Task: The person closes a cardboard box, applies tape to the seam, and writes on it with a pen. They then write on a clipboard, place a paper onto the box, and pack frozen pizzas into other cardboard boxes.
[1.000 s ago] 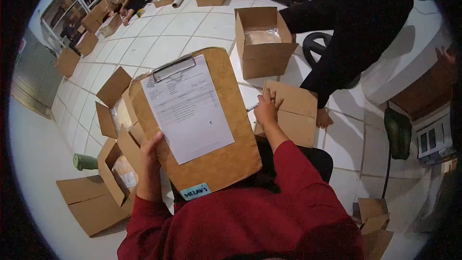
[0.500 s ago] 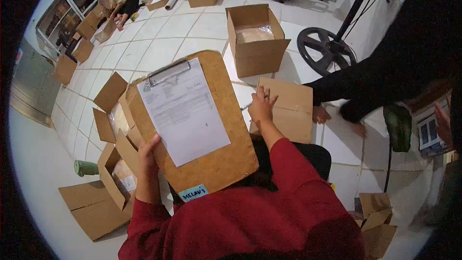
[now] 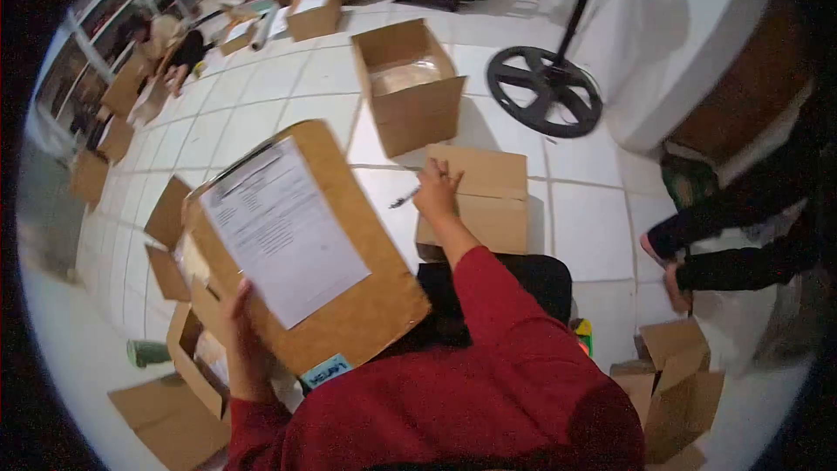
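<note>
A brown clipboard [image 3: 366,270] with a printed sheet [image 3: 288,240] under its clip lies tilted in front of me. My left hand [image 3: 244,323] grips its lower left edge, thumb on top. My right hand [image 3: 438,192] rests at the left side of a closed cardboard box [image 3: 488,183], with a pen [image 3: 404,199] held between its fingers and pointing left. Behind that box stands an open carton [image 3: 417,118] with something wrapped in clear plastic inside.
Open cartons [image 3: 170,419] stand at the left beside a green roll [image 3: 148,352]. Another open carton [image 3: 680,392] is at the lower right. A black fan base [image 3: 545,92] stands behind. One person's legs [image 3: 741,253] are at the right; other people sit at the back.
The view has shifted, and the clipboard is tilted more to the left. The person at the right has stepped away from the closed box. The pen now shows more clearly in my right hand.
</note>
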{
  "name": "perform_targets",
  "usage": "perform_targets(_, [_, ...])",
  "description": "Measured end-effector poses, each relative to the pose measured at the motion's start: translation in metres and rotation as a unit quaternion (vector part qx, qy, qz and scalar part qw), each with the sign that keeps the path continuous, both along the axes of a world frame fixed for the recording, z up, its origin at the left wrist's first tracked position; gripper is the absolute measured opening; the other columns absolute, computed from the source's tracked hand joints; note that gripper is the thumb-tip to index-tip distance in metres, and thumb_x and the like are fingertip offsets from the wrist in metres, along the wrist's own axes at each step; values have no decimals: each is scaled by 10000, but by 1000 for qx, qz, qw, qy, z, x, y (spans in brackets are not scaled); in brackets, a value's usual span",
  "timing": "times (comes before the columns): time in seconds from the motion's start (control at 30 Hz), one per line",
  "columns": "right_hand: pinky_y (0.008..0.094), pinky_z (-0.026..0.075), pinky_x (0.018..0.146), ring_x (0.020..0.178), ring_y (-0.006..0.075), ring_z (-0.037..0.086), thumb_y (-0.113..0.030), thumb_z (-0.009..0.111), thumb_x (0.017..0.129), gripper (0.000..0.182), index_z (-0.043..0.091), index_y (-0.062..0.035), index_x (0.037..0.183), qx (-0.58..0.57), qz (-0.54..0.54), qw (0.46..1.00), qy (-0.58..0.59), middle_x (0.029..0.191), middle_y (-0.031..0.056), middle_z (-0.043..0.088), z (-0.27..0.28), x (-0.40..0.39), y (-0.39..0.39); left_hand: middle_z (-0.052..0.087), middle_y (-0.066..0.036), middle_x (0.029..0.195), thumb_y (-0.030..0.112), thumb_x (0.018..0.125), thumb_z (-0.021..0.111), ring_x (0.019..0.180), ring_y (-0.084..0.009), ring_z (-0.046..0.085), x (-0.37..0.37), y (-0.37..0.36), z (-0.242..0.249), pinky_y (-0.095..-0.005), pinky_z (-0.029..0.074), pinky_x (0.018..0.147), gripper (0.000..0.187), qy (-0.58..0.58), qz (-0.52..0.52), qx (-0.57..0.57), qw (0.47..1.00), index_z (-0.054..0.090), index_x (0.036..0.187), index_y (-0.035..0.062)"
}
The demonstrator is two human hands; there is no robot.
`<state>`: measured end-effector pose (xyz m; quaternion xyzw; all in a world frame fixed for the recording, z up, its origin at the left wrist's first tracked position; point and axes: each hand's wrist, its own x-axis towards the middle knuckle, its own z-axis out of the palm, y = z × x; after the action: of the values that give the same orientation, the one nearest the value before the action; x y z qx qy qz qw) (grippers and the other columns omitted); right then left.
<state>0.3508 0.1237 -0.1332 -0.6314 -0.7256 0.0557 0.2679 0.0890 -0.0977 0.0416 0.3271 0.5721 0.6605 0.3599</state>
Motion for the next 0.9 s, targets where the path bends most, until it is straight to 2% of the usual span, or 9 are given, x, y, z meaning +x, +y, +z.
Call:
perform_targets(0.07, [630, 101, 888, 1150, 321, 266, -102, 514, 625, 222, 605, -86, 828, 35, -30, 998, -34, 1156, 137, 391, -12, 15, 16, 518, -104, 987, 102, 702, 561, 864, -190, 516, 5, 7, -4, -296, 405, 789, 432, 34, 22, 53, 998, 414, 1088, -26])
perform_targets(0.27, [628, 92, 893, 1175, 317, 240, -114, 536, 626, 235, 601, -116, 851, 15, -73, 997, -19, 1213, 111, 362, -16, 104, 35, 508, -142, 1008, 131, 729, 522, 891, -228, 522, -26, -4, -22, -324, 423, 776, 444, -160, -57, -23, 985, 388, 1111, -52])
perform_targets(0.33, [623, 77, 899, 1186, 308, 233, -106, 532, 632, 254, 593, -132, 878, -54, -79, 995, -36, 1239, 95, 347, 9, 132, 21, 523, -134, 988, 160, 750, 501, 882, -222, 529, -28, -1, -17, -323, 424, 774, 405, -56, -100, -28, 993, 421, 1077, -65])
perform_targets(0.47, [589, 69, 926, 1188, 281, 248, -95, 525, 639, 272, 585, -149, 899, -47, -70, 996, -38, 1248, 83, 345, 8, 189, -4, 534, -122, 969, 160, 759, 497, 872, -204, 530, 22, 5, 14, -309, 416, 772, 364, -39, -6, -86, 996, 455, 1039, -68])
perform_targets(0.53, [539, 68, 954, 1185, 259, 264, -88, 522, 640, 293, 575, -153, 921, -91, -60, 992, -58, 1262, 79, 334, 19, 209, -20, 541, -112, 955, 167, 761, 499, 860, -190, 531, 22, 8, 6, -293, 409, 761, 341, -34, -57, -19, 998, 479, 1009, -65])
perform_targets(0.63, [500, 79, 970, 1185, 253, 267, -87, 524, 637, 293, 579, -146, 919, -82, -66, 993, -49, 1260, 83, 340, 12, 238, -36, 539, -110, 959, 173, 758, 507, 854, -184, 530, 20, 7, 3, -286, 403, 759, 347, -77, -50, -13, 996, 477, 1012, -62])
perform_targets(0.77, [404, 164, 977, 1173, 264, 282, -53, 578, 579, 318, 594, -126, 889, -67, -43, 995, -55, 1221, 87, 383, 18, 275, -47, 546, -95, 930, 181, 747, 525, 821, -178, 532, 10, 5, 1, -283, 410, 734, 337, -90, -25, -45, 995, 493, 991, -49])
perform_targets(0.87, [371, 242, 945, 1149, 278, 309, -46, 596, 564, 333, 590, -98, 893, -45, -34, 997, -53, 1205, 91, 397, -3, 303, -39, 559, -61, 819, 170, 730, 552, 711, -156, 536, -32, -9, -36, -266, 429, 628, 279, -31, -45, -186, 981, 519, 939, -12])
perform_targets(0.9, [372, 264, 932, 1139, 286, 320, -51, 601, 567, 338, 586, -87, 904, -36, -40, 995, -86, 1203, 90, 398, -7, 300, -35, 560, -55, 802, 163, 726, 553, 696, -145, 536, -9, -7, -25, -258, 429, 610, 263, -82, -21, -122, 989, 522, 927, -4])
